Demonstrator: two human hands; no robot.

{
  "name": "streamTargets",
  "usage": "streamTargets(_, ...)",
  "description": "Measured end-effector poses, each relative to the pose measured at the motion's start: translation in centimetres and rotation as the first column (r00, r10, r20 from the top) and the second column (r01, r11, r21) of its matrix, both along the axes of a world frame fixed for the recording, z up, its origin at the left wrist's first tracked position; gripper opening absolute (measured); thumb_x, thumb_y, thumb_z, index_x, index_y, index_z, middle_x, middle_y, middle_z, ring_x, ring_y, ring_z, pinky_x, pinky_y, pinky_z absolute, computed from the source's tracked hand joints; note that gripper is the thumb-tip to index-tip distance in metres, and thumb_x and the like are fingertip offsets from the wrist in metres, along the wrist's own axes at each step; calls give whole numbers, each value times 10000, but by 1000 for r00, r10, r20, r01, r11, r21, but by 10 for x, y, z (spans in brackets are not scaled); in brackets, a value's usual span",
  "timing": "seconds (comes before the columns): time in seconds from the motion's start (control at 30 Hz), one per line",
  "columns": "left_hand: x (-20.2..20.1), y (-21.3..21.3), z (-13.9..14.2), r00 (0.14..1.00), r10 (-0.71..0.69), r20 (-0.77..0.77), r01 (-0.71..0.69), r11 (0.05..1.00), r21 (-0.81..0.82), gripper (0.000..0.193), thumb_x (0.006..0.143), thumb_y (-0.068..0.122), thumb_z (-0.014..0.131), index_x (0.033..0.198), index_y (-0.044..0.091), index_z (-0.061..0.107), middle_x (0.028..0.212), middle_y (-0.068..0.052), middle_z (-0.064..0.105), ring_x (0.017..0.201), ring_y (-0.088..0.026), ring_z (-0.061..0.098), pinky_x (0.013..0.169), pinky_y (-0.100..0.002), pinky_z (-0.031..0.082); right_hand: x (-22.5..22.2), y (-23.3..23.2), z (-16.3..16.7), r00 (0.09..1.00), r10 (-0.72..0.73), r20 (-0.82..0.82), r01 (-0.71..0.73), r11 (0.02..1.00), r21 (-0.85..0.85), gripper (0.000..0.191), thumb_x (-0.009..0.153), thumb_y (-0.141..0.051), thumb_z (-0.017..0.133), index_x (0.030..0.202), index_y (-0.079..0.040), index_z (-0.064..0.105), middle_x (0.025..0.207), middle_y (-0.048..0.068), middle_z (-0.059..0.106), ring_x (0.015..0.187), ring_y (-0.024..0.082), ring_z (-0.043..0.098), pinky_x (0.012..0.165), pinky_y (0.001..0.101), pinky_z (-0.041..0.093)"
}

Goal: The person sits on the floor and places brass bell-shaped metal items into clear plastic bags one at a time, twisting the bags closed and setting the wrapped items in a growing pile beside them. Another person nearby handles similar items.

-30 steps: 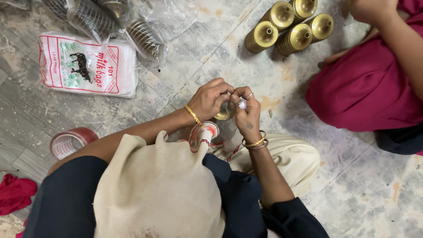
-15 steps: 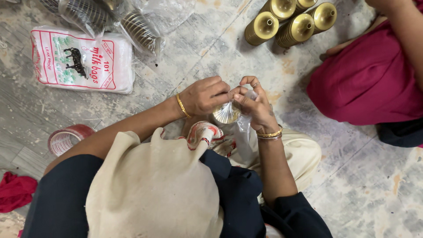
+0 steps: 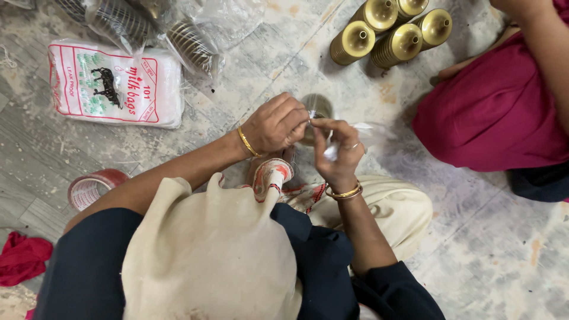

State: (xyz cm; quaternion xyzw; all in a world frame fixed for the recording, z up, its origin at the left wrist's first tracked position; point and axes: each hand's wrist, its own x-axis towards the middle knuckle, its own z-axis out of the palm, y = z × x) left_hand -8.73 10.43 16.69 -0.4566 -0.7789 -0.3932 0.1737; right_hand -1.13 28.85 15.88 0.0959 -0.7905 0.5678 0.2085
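My left hand (image 3: 277, 124) grips a stack of brass-coloured rings (image 3: 317, 108) held just above the floor. My right hand (image 3: 339, 149) pinches a clear plastic bag (image 3: 368, 133) next to that stack, and the bag's film trails off to the right. Both wrists wear gold bangles. Most of the stack is hidden behind my fingers.
Several gold ring stacks (image 3: 391, 32) lie at the top. A white packet of plastic bags (image 3: 115, 84) and bagged dark ring stacks (image 3: 191, 42) lie top left. A tape roll (image 3: 92, 186) and red cloth (image 3: 22, 258) lie at left. A person in magenta (image 3: 504, 106) sits at right.
Both hands have shifted slightly up and right with the ring stack. The clear bag now spreads out to the right of my right hand.
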Motion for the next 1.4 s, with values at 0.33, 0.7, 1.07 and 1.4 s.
streamTargets(0.33,2,-3,-7,995,-28,-91,30,999,14,226,911,63,719,1084,-7,591,1022,-150,609,852,-316,603,759,-442,508,-6,9,19,976,60,210,-64,998,8,137,921,29,737,1050,-13,723,898,70,685,709,110,546,650,255,446)
streamTargets(0.7,2,-5,-14,981,-36,-193,26,998,-53,191,919,91,702,1055,12,593,1012,-136,605,831,-288,587,725,-436,487,-9,9,16,971,152,185,-156,988,9,97,960,6,692,1056,3,674,935,73,715,735,115,624,688,259,509)
streamTargets(1.07,2,-6,-22,981,-68,-183,55,996,-76,291,886,110,698,1134,23,574,1051,-129,600,865,-288,592,757,-449,474,-5,20,-13,903,296,312,-69,816,-574,94,1083,-41,583,1162,-61,535,922,5,628,843,72,577,794,232,490)
streamTargets(1.4,4,-4,-21,981,-53,-185,39,996,-80,252,906,110,689,1117,28,578,1035,-117,596,857,-277,592,762,-448,463,-11,13,10,944,231,237,-208,971,-117,79,934,54,632,979,-2,598,834,46,606,711,108,563,658,257,466)
